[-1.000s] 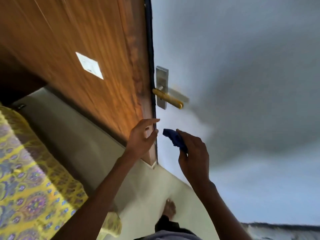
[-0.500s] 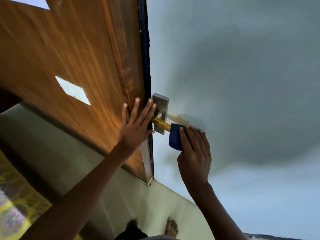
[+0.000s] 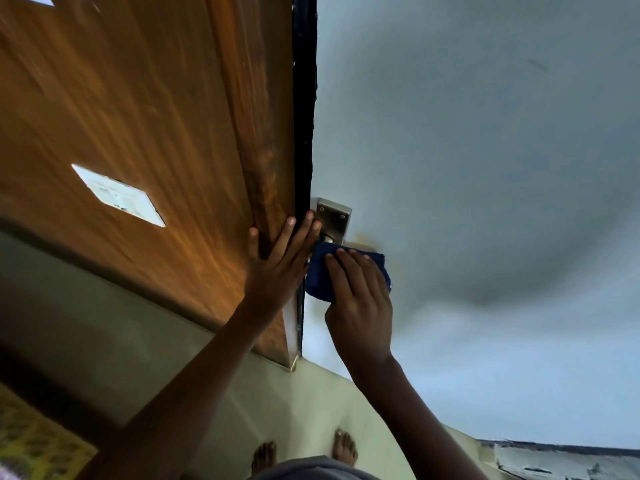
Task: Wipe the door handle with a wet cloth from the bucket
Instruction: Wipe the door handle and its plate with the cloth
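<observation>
Item: wooden door [image 3: 145,109], brown grain, seen edge-on, its dark edge strip running down beside a pale grey-blue wall [image 3: 485,150]. A white rectangular label [image 3: 117,195] was stuck to the door face.

Item: door handle, hidden almost wholly beneath the cloth; only its silver backplate [image 3: 334,216] and the stub of the spindle showed, mounted just beside the door edge.

Item: blue cloth [image 3: 320,275], wrapped over the handle below the backplate, a corner projecting to the right.

Item: right hand [image 3: 360,299], grip clenched around the cloth and the handle under it, fingers [image 3: 349,268] laid across the top of the fabric.

Item: left hand [image 3: 277,268], grip released, palm flat against the door edge, fingers spread, fingertips reaching to the backplate.

Item: pale floor [image 3: 242,393] below, two bare feet [image 3: 343,445] standing on it.
</observation>
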